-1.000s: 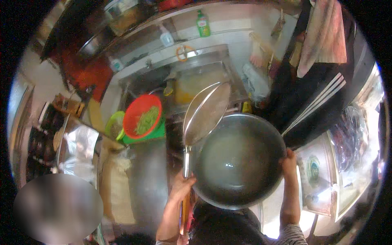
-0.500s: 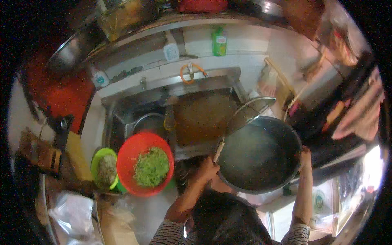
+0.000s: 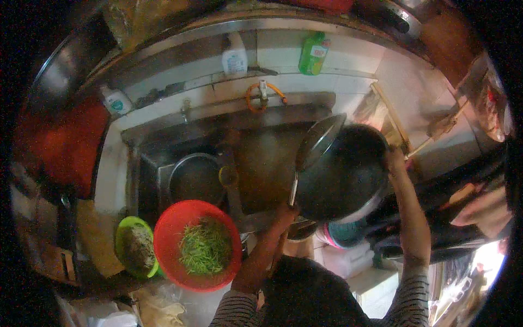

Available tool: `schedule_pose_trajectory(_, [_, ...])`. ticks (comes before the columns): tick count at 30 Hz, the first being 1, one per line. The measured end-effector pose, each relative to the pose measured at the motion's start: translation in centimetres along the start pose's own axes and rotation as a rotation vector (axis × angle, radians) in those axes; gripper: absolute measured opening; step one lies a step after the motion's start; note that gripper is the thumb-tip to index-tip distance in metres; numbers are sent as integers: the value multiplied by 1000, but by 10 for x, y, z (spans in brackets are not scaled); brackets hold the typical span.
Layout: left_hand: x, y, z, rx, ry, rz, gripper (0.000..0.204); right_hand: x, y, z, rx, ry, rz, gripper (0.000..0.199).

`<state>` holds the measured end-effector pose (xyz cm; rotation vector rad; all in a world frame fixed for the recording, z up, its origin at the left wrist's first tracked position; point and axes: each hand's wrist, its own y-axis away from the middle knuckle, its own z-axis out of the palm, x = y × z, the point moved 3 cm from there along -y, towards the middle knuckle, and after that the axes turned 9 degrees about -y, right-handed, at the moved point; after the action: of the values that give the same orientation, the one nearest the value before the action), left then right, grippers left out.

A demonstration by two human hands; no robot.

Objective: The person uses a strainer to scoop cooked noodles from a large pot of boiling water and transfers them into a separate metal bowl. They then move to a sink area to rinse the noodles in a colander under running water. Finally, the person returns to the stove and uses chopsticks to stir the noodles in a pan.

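Note:
Both my hands hold a large dark wok (image 3: 343, 185), tilted over the right part of the sink. My right hand (image 3: 396, 159) is closed on its right rim. At its left rim, my left hand (image 3: 285, 215) is closed around the handle of a long-handled utensil with a round head (image 3: 320, 140); this hand also seems to grip the wok there, though its fingers are partly hidden. The round head leans over the wok's far left rim. Left of my left forearm stands a red basin (image 3: 163, 248) with shredded green vegetables (image 3: 204, 250) in it.
A green bowl (image 3: 121, 240) with pale food stands left of the basin. The metal sink (image 3: 163, 174) holds a round pot (image 3: 180, 169) on its left side. Behind are an orange hose (image 3: 249, 101), a white bottle (image 3: 234, 57) and a green bottle (image 3: 314, 54).
My hands have lifted and tipped the wok away from me, over the sink, with the utensil still in my left hand. The view has also shifted slightly.

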<state>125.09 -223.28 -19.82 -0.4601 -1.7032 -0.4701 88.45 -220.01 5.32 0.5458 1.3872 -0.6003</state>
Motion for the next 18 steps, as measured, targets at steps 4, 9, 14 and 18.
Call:
schedule_pose_trajectory(4, [-65, -17, 7, -49, 356, -198, 39, -26, -29, 73, 128, 1183, -243, 31])
schedule_pose_trajectory(9, [-24, 5, -46, 78, -95, -198, 44, -64, -1, 136, 118, 1174, -375, 28])
schedule_pose_trajectory(14, [54, 18, -80, 207, -238, -423, 48, -103, 25, 137, 158, 1310, -653, 29])
schedule_pose_trajectory(18, [8, 16, -92, 426, 286, -214, 45, -101, 26, 136, 61, 1347, -883, 33])
